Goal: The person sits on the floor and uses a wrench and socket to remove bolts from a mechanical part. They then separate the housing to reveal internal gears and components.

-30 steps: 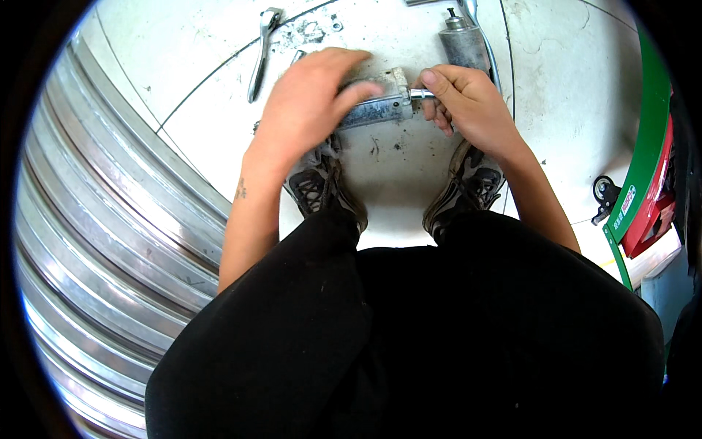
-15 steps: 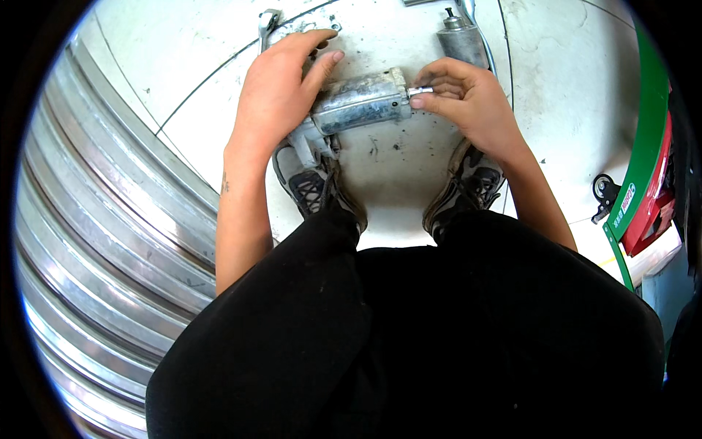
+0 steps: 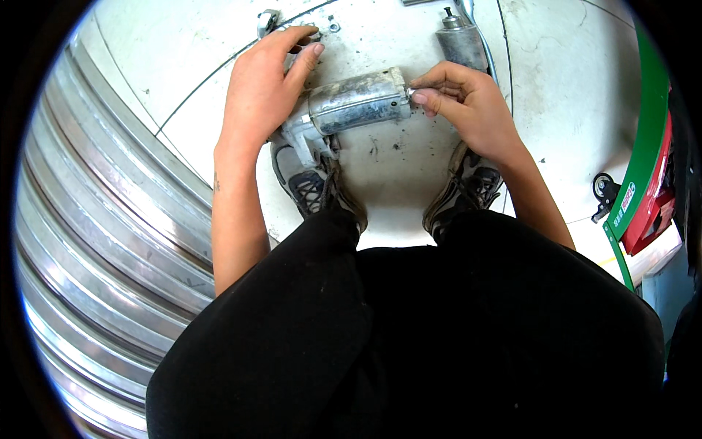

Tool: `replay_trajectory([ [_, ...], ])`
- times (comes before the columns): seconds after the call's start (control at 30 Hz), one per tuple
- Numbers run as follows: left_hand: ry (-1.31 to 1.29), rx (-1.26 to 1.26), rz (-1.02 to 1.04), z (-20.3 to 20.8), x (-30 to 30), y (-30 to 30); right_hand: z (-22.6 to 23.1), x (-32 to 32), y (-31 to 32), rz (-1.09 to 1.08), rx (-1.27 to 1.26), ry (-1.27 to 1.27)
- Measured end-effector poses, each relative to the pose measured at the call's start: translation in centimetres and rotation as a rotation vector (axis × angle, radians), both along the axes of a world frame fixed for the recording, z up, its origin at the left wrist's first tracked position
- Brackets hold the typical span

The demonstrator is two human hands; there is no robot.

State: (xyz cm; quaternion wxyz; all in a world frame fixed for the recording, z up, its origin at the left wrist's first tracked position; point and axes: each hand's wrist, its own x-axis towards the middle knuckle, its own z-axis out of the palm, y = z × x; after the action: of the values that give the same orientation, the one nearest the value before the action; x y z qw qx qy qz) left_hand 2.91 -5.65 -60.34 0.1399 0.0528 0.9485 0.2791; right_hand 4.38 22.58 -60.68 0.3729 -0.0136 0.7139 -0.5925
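Observation:
A worn metal starter motor (image 3: 358, 101) lies on the floor in front of my feet, its cast housing to the left and its round body to the right. My right hand (image 3: 468, 106) is at the body's right end, thumb and forefinger pinched on a small shiny metal piece (image 3: 412, 93) that is mostly hidden by the fingers. Over the housing, my left hand (image 3: 267, 84) is open and holds nothing, thumb and fingers apart. Whether its palm rests on the housing, I cannot tell.
A ratchet wrench (image 3: 268, 22) and a small nut (image 3: 334, 28) lie beyond my left hand. Past my right hand stands a grey metal cylinder (image 3: 462, 42). Ridged metal (image 3: 110, 241) fills the left side; a green frame (image 3: 643, 146) with a black caster (image 3: 604, 189) is at right.
My left hand has shifted left, uncovering more of the housing. My right fingers have closed further over the small metal piece, which showed more before. The motor stays in place.

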Motion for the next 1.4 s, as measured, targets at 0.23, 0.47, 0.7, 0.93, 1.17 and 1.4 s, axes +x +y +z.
replay_trajectory([
  [0.23,0.018,-0.043,0.022,1.6,0.3,-0.7,-0.9,0.6,-0.4,-0.106,-0.117,0.048],
  [0.47,0.031,-0.016,0.097,0.2,0.0,0.1,-0.7,0.1,0.4,-0.130,-0.023,-0.337],
  [0.7,0.046,0.015,0.076,0.7,0.0,0.0,0.7,-0.4,-0.5,0.000,0.015,-0.133],
  [0.93,0.071,0.079,0.013,-0.2,-0.2,0.9,-0.6,0.7,0.1,-0.040,-0.007,0.050],
  [1.17,0.093,0.052,0.031,0.7,0.1,0.2,0.8,-0.4,-0.3,-0.063,0.039,-0.316],
  [1.4,0.095,0.068,-0.002,0.4,0.0,0.8,-0.2,0.2,-0.3,-0.218,0.001,-0.250],
])
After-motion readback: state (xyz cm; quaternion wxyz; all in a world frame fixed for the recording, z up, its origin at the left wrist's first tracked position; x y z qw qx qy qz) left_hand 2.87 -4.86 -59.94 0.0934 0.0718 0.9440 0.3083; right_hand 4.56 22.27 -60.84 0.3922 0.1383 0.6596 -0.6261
